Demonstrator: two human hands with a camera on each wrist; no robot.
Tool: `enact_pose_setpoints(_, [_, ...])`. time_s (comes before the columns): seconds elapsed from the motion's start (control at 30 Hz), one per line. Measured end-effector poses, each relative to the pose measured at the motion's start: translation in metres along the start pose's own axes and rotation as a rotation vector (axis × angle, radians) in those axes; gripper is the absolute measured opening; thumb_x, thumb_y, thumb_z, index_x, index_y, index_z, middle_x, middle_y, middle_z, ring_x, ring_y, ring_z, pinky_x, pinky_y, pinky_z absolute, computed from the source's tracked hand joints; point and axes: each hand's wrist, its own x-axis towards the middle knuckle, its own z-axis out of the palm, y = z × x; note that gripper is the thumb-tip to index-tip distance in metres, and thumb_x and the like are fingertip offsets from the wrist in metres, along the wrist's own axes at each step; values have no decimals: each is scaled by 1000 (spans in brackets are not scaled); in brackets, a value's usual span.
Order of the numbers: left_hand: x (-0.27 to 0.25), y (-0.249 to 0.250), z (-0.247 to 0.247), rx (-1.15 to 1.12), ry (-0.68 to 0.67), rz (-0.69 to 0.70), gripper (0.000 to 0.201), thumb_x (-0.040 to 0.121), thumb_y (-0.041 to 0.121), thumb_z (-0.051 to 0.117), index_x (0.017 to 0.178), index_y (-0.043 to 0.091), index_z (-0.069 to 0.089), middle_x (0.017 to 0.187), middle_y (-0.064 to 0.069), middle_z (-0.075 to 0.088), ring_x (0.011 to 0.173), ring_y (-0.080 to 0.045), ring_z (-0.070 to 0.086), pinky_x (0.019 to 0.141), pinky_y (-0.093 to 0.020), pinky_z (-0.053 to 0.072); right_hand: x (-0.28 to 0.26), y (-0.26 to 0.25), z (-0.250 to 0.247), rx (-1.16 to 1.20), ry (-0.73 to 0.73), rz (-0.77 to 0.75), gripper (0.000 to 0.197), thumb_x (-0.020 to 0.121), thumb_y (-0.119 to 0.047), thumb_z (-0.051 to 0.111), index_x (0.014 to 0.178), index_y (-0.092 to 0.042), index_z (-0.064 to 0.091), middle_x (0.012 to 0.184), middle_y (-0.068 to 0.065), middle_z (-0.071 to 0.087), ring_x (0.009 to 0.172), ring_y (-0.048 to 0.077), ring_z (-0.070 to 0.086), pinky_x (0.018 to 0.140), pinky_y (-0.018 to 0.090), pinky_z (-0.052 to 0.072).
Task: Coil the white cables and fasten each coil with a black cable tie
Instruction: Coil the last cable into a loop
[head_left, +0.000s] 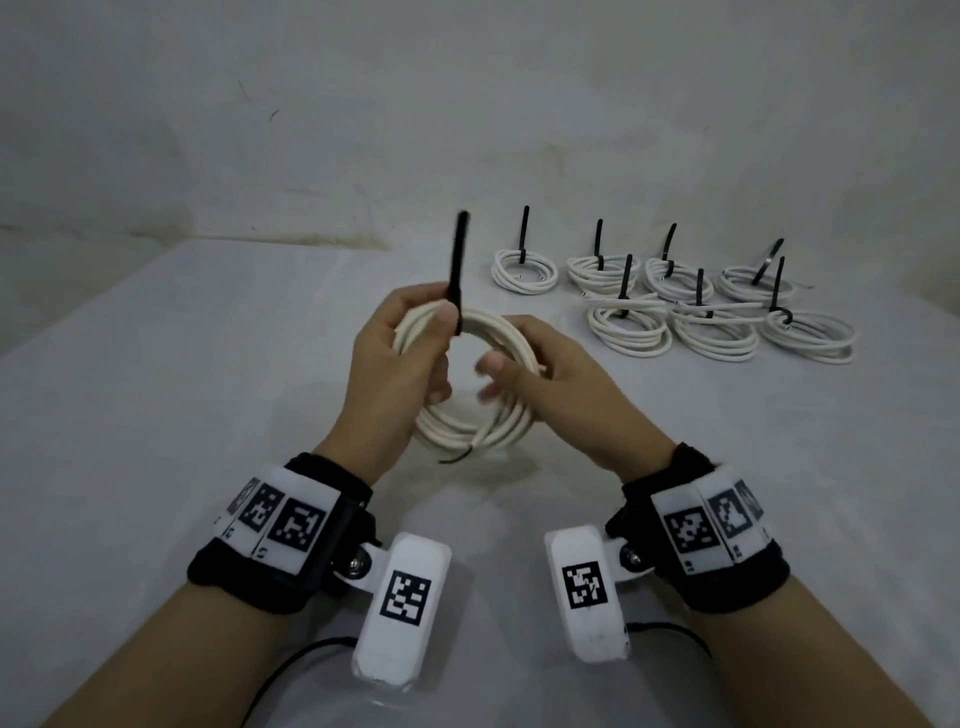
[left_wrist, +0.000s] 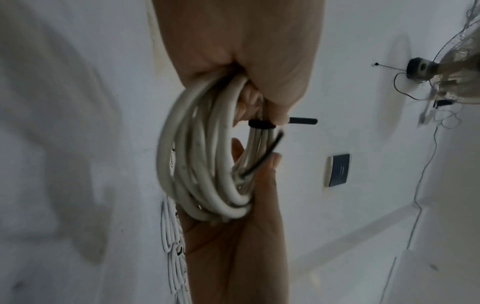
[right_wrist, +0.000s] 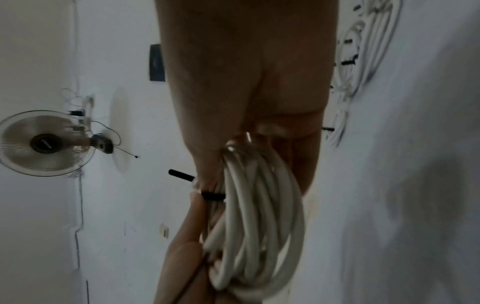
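Observation:
A white cable coil (head_left: 467, 431) hangs above the table between both hands. My left hand (head_left: 415, 332) grips its upper left, and the thumb presses a black cable tie (head_left: 460, 260) against the strands. The tie's tail points straight up. In the left wrist view the tie (left_wrist: 261, 124) is wrapped round the bundle. My right hand (head_left: 524, 364) curls round the coil's right side with the thumb inside the loop. A thin black wire end (head_left: 457, 457) sticks out at the coil's bottom. The right wrist view shows the coil (right_wrist: 259, 205) and the tie (right_wrist: 213, 195) under my fingers.
Several finished coils (head_left: 675, 301), each with an upright black tie, lie in two rows at the back right of the white table (head_left: 182, 389). A pale wall stands close behind. A wall fan (right_wrist: 44, 144) and a dark switch plate (left_wrist: 337, 169) show in the wrist views.

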Motion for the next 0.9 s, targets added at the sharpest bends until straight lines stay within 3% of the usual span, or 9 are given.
enact_pose_setpoints(0.1, [1, 1, 0, -73, -50, -41, 17, 97, 15, 47, 110, 20, 56, 61, 9, 53, 48, -7, 44, 48, -22, 45, 1, 2, 4, -15, 144, -37, 19, 95, -30, 55, 104, -15, 61, 70, 1, 65, 61, 20, 62, 54, 26, 46])
enact_pose_setpoints(0.23, [-3, -7, 2, 178, -156, -141, 36, 90, 9, 60, 114, 33, 48, 83, 1, 66, 77, -13, 68, 61, -29, 54, 5, 14, -9, -9, 303, -1, 16, 95, -31, 55, 85, -20, 62, 61, -4, 60, 50, 8, 52, 50, 24, 40])
enact_pose_setpoints(0.37, [-1, -14, 13, 278, -143, -114, 41, 93, 1, 51, 120, 30, 45, 85, -4, 62, 69, -8, 68, 67, -34, 56, 8, 24, -18, -10, 309, 52, 26, 95, -34, 54, 77, -17, 62, 55, -8, 60, 46, 4, 48, 48, 23, 38])
enact_pose_setpoints(0.47, [10, -14, 22, 325, -151, -161, 35, 96, 1, 41, 119, 28, 41, 87, -2, 58, 63, -3, 65, 63, -30, 54, 10, 28, -24, -5, 313, 128, 49, 99, -43, 39, 78, -8, 67, 52, -8, 61, 49, 7, 55, 48, 21, 43])
enact_pose_setpoints(0.57, [35, -16, 27, 335, -140, -234, 33, 97, 1, 38, 124, 20, 39, 98, -9, 53, 71, -12, 58, 60, -27, 53, 11, 38, -34, 119, 384, 194, 55, 102, -43, 28, 80, -12, 68, 69, 2, 69, 68, 16, 66, 64, 29, 55])
enact_pose_setpoints(0.63, [58, -18, 32, 360, -136, -253, 37, 97, 2, 38, 130, 17, 34, 103, -11, 50, 76, -15, 56, 65, -32, 53, 13, 48, -42, -30, 459, 199, 45, 103, -33, 34, 80, -15, 68, 78, 6, 68, 77, 20, 63, 74, 35, 50])
enact_pose_setpoints(0.73, [93, -28, 38, 350, -146, -321, 48, 97, -1, 38, 135, 19, 18, 106, -15, 48, 73, -18, 55, 67, -36, 53, 11, 61, -53, -374, 421, 263, 28, 97, -15, 45, 91, -3, 70, 96, 12, 67, 94, 25, 60, 77, 31, 42])
enact_pose_setpoints(0.83, [119, -47, 45, 385, -150, -419, 47, 96, -2, 37, 135, 15, 16, 111, -18, 45, 76, -19, 54, 64, -34, 51, 9, 70, -59, -511, 363, 343, 27, 94, -7, 44, 106, -4, 68, 115, 14, 58, 108, 27, 55, 84, 24, 38])
enact_pose_setpoints(0.9, [130, -62, 48, 490, -140, -450, 49, 94, -1, 41, 136, 11, 18, 110, -17, 45, 90, -25, 56, 72, -40, 52, 13, 73, -59, -566, 329, 371, 33, 93, -3, 40, 111, -7, 67, 122, 15, 52, 114, 30, 51, 95, 31, 40])
